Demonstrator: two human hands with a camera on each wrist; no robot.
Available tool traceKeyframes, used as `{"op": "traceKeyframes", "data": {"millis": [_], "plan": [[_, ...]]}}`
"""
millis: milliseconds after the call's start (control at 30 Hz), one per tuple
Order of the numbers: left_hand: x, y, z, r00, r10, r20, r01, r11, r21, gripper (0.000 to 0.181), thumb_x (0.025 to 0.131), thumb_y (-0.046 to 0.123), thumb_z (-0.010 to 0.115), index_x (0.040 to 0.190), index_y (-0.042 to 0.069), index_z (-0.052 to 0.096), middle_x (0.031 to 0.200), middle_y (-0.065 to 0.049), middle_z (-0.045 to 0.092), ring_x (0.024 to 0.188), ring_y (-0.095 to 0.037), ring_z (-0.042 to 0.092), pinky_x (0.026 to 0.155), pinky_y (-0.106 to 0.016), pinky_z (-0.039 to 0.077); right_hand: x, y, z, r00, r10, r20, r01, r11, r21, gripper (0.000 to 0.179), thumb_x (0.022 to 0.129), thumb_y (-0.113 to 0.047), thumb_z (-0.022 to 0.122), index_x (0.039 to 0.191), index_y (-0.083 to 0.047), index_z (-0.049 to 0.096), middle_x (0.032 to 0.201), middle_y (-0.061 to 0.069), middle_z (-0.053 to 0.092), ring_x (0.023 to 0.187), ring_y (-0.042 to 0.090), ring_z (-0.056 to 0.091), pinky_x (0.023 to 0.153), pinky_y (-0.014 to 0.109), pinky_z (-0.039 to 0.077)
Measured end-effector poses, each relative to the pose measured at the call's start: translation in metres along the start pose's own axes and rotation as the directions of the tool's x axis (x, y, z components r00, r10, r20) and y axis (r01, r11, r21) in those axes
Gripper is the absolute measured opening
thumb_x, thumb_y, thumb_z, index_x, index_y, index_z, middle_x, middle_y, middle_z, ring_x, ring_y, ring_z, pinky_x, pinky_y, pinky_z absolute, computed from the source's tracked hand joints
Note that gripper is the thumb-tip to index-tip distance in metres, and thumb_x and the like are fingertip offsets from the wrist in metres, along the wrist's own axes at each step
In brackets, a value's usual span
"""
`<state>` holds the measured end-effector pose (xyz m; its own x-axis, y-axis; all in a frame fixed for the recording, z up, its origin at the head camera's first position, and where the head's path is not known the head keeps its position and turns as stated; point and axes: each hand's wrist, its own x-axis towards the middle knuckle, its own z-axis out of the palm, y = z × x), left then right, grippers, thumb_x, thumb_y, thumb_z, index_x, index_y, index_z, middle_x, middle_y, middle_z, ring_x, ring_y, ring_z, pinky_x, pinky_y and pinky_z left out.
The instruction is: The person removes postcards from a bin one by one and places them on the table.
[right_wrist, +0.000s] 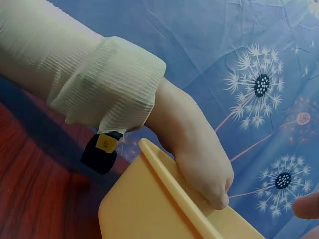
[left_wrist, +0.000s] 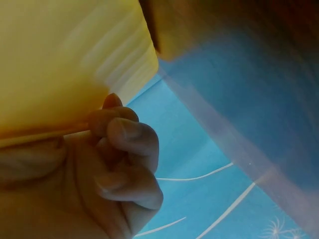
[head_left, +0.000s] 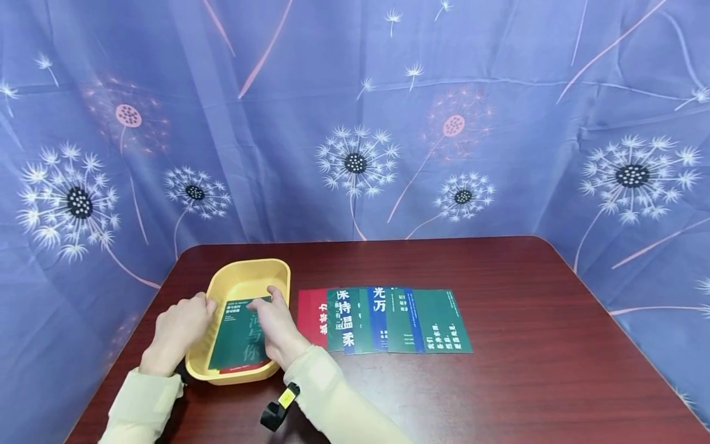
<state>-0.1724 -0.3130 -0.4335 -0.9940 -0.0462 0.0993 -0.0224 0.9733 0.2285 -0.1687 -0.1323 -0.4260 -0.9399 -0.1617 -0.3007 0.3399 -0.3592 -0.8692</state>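
Observation:
In the head view, a yellow plastic basin is at the left of the dark red table. My left hand grips its left rim; in the left wrist view the curled fingers show against the outer wall. A green card with white Chinese characters lies on top inside, a red card showing below its lower edge. My right hand reaches over the right rim and holds the green card near its right edge, thumb over its face; the other fingers are mostly hidden.
Right of the basin, several overlapping cards lie in a row: a red card at the left end, blue and green ones between, a green card at the right end. A blue dandelion-patterned cloth hangs behind the table.

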Motion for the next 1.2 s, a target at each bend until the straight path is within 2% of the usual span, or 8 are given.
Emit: {"op": "traceKeyframes", "data": {"millis": [367,500,633,733,967,1067,1133,1200], "plan": [[-0.0006,0.0011,-0.0004,1.0,-0.012,0.021,0.012,1.0,-0.001,0.035,0.1,0.024,0.036,0.075,0.004,0.051,0.069,-0.023,0.056,0.061,-0.042,0.057,0.051,-0.055,0.042,0.0018,0.0042,-0.0005,0.996,0.087,-0.016,-0.083,0.976,0.199,0.073,0.075,0.001,0.057,0.143,-0.009,0.031,0.14,0.023,0.031,0.126,0.044,0.037,0.103,0.056,0.031],[-0.0008,0.0014,-0.0003,1.0,-0.006,0.004,0.006,1.0,-0.001,0.035,0.1,0.023,0.036,0.075,0.004,0.051,0.07,-0.024,0.057,0.061,-0.043,0.057,0.05,-0.055,0.042,0.0016,0.0042,0.0001,0.998,0.065,-0.022,-0.06,0.984,0.167,0.072,0.073,0.002,0.058,0.141,-0.007,0.035,0.134,0.021,0.038,0.117,0.041,0.044,0.097,0.054,0.034],[-0.0008,0.0023,-0.0002,1.0,0.005,-0.017,-0.005,1.0,0.002,0.035,0.1,0.024,0.037,0.074,0.004,0.05,0.07,-0.025,0.057,0.062,-0.045,0.057,0.05,-0.055,0.041,0.0031,0.0046,0.0001,1.0,0.02,-0.01,-0.019,0.992,0.127,0.07,0.071,0.006,0.058,0.136,-0.008,0.039,0.111,0.017,0.052,0.094,0.026,0.051,0.077,0.04,0.042],[-0.0006,0.0024,-0.0005,1.0,0.002,-0.01,-0.002,1.0,0.004,0.036,0.1,0.024,0.036,0.074,0.003,0.051,0.07,-0.025,0.057,0.062,-0.046,0.058,0.05,-0.055,0.041,0.0032,0.0056,-0.0005,1.0,0.001,0.031,-0.004,0.997,0.079,0.071,0.069,0.009,0.059,0.134,-0.01,0.039,0.095,0.015,0.057,0.077,0.019,0.052,0.065,0.033,0.043],[0.0002,0.0028,-0.0028,1.0,0.0,0.015,0.0,1.0,-0.007,0.036,0.101,0.024,0.037,0.078,0.001,0.053,0.072,-0.026,0.057,0.063,-0.047,0.058,0.051,-0.056,0.041,0.0036,0.0055,-0.0029,0.997,-0.03,0.075,0.038,0.994,-0.103,0.071,0.071,0.01,0.065,0.135,-0.009,0.041,0.098,0.013,0.057,0.08,0.021,0.057,0.071,0.039,0.048],[0.0007,0.0029,-0.0033,1.0,-0.001,0.021,0.002,1.0,-0.009,0.037,0.101,0.024,0.037,0.078,0.001,0.053,0.073,-0.027,0.057,0.064,-0.047,0.058,0.051,-0.056,0.041,0.0033,0.0055,-0.003,0.993,-0.058,0.107,0.085,0.962,-0.26,0.075,0.072,0.009,0.07,0.138,-0.01,0.04,0.093,0.009,0.057,0.074,0.018,0.054,0.065,0.034,0.045],[0.0006,0.003,-0.0037,1.0,-0.004,0.028,0.005,1.0,-0.012,0.037,0.101,0.024,0.037,0.078,0.001,0.053,0.074,-0.028,0.058,0.064,-0.047,0.058,0.051,-0.056,0.042,0.0021,0.0063,-0.0026,0.988,-0.09,0.126,0.133,0.905,-0.403,0.077,0.071,0.008,0.074,0.137,-0.012,0.041,0.086,0.005,0.056,0.067,0.015,0.052,0.061,0.03,0.043],[0.0004,0.0029,-0.0041,0.999,-0.009,0.032,0.009,1.0,-0.011,0.037,0.101,0.024,0.036,0.078,0.001,0.054,0.074,-0.028,0.058,0.065,-0.047,0.058,0.051,-0.057,0.042,-0.0002,0.007,-0.0023,0.982,-0.121,0.145,0.18,0.828,-0.531,0.075,0.069,0.006,0.077,0.134,-0.013,0.044,0.08,0.001,0.056,0.063,0.012,0.05,0.059,0.027,0.041]]}}
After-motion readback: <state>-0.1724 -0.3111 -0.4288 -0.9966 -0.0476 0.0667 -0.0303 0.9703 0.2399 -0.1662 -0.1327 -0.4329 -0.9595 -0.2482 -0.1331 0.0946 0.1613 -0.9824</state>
